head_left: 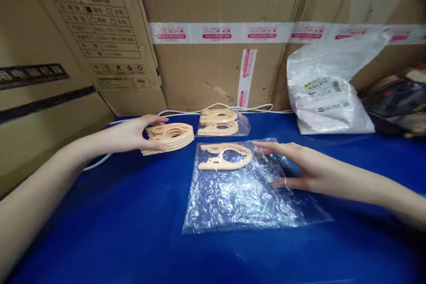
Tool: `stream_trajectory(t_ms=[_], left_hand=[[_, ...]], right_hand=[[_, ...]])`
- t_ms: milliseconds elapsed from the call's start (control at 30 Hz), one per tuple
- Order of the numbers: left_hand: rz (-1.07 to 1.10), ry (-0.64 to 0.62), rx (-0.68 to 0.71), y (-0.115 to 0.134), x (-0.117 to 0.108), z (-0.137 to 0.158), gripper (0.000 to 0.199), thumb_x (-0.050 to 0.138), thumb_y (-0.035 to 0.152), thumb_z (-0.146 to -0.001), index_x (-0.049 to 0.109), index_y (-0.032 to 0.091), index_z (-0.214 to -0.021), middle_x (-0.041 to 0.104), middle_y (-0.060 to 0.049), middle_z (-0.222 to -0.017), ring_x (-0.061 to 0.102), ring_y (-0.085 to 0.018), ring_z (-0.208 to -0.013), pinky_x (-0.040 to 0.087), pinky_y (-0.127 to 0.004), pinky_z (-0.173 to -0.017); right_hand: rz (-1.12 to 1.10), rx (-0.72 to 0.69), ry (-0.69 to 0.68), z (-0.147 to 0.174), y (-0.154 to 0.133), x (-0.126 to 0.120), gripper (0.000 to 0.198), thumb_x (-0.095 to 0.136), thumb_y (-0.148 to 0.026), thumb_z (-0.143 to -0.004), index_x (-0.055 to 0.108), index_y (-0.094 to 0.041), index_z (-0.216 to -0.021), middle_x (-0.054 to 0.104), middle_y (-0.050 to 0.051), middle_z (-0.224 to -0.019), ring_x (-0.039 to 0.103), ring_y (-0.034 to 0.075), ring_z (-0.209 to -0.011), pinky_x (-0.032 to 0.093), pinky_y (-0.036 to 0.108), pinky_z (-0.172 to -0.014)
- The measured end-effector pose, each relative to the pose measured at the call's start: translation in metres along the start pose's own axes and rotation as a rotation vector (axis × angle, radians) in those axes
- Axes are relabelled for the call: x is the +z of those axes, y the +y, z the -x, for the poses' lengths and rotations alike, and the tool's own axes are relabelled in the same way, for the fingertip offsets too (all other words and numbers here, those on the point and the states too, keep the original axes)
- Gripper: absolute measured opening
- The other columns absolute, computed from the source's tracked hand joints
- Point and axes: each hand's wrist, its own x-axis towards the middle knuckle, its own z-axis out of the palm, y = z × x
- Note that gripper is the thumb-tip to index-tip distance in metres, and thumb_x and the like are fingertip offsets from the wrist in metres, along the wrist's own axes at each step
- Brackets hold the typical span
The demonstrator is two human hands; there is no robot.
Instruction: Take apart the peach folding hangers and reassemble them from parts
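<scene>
1. A smooth blue table [116, 230] carries everything.
2. A stack of curved, cream-coloured pieces [181, 143].
3. A crinkled, flat transparent bag [226, 204].
4. A smaller transparent bag [244, 125] with cream pieces [213, 132].
5. A white printed bag [326, 111].
6. A thin white cable [96, 164].

One head-worn camera observed. It looks forward and down across the blue surface [116, 230] at close range, taking in the left hand [136, 133], the right hand [301, 164] and upright cardboard boxes [213, 0] behind.
</scene>
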Motion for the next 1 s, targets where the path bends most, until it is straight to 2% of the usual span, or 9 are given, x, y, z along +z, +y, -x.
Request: stream_trajectory(t_ms=[200,333,433,533,633,700,900,1000], left_hand=[[-0.019,0.161,0.153,0.02,0.003,0.007,0.071,0.06,0.061,-0.08,0.046,0.014,-0.132,0.052,-0.01,-0.131,0.052,-0.029,-0.116,0.038,-0.039,-0.102],[0.008,0.27,0.365,0.042,0.015,0.013,0.069,0.066,0.058,-0.076,0.048,0.019,-0.13,0.053,-0.007,-0.122,0.055,-0.026,-0.109,0.046,-0.035,-0.092],[0.014,0.351,0.555,0.064,0.031,0.022,0.068,0.068,0.053,-0.077,0.044,0.023,-0.133,0.05,-0.008,-0.126,0.054,-0.025,-0.112,0.046,-0.036,-0.094],[-0.006,0.428,0.665,0.087,0.046,0.035,0.068,0.07,0.047,-0.079,0.04,0.023,-0.136,0.047,-0.008,-0.13,0.051,-0.024,-0.118,0.046,-0.034,-0.097],[-0.024,0.489,0.758,0.103,0.058,0.047,0.07,0.069,0.045,-0.079,0.037,0.019,-0.136,0.049,-0.01,-0.131,0.048,-0.024,-0.122,0.043,-0.035,-0.101],[-0.014,0.499,0.799,0.109,0.065,0.051,0.069,0.069,0.044,-0.08,0.037,0.017,-0.135,0.051,-0.011,-0.13,0.049,-0.024,-0.121,0.042,-0.035,-0.102],[0.052,0.449,0.831,0.119,0.078,0.056,0.065,0.069,0.042,-0.08,0.038,0.017,-0.132,0.051,-0.01,-0.133,0.048,-0.021,-0.123,0.041,-0.032,-0.104],[0.051,0.421,0.819,0.118,0.075,0.053,0.072,0.067,0.05,-0.081,0.036,0.017,-0.136,0.049,-0.011,-0.138,0.045,-0.023,-0.127,0.039,-0.035,-0.107]], right_hand=[[0.085,-0.03,0.143,-0.003,0.009,-0.001,0.051,0.055,-0.033,-0.088,0.046,-0.03,-0.139,0.065,0.004,-0.122,0.061,0.025,-0.109,0.049,0.042,-0.091],[0.198,-0.051,0.28,-0.005,0.008,-0.004,0.036,0.049,-0.029,-0.091,0.055,-0.023,-0.127,0.064,0.007,-0.119,0.059,0.027,-0.109,0.047,0.047,-0.091],[0.108,-0.055,0.374,-0.006,-0.006,-0.003,0.03,0.051,-0.033,-0.094,0.056,-0.023,-0.121,0.063,0.006,-0.116,0.06,0.022,-0.106,0.049,0.039,-0.089],[-0.003,-0.121,0.43,-0.003,-0.025,0.003,0.037,0.057,-0.037,-0.091,0.051,-0.024,-0.126,0.06,0.006,-0.122,0.058,0.021,-0.111,0.049,0.033,-0.09],[0.078,-0.254,0.399,0.001,-0.041,0.008,0.061,0.067,-0.043,-0.083,0.042,-0.024,-0.136,0.047,0.01,-0.139,0.048,0.025,-0.126,0.045,0.035,-0.099],[0.168,-0.302,0.363,0.004,-0.049,0.01,0.069,0.068,-0.044,-0.082,0.036,-0.024,-0.14,0.044,0.011,-0.143,0.045,0.025,-0.129,0.045,0.036,-0.1],[0.266,-0.356,0.351,0.003,-0.06,0.018,0.063,0.063,-0.035,-0.085,0.035,-0.021,-0.14,0.051,0.012,-0.137,0.049,0.024,-0.123,0.048,0.036,-0.094],[0.345,-0.371,0.395,0.002,-0.054,0.015,0.065,0.064,-0.031,-0.082,0.036,-0.02,-0.14,0.053,0.013,-0.134,0.053,0.026,-0.117,0.049,0.039,-0.09]])
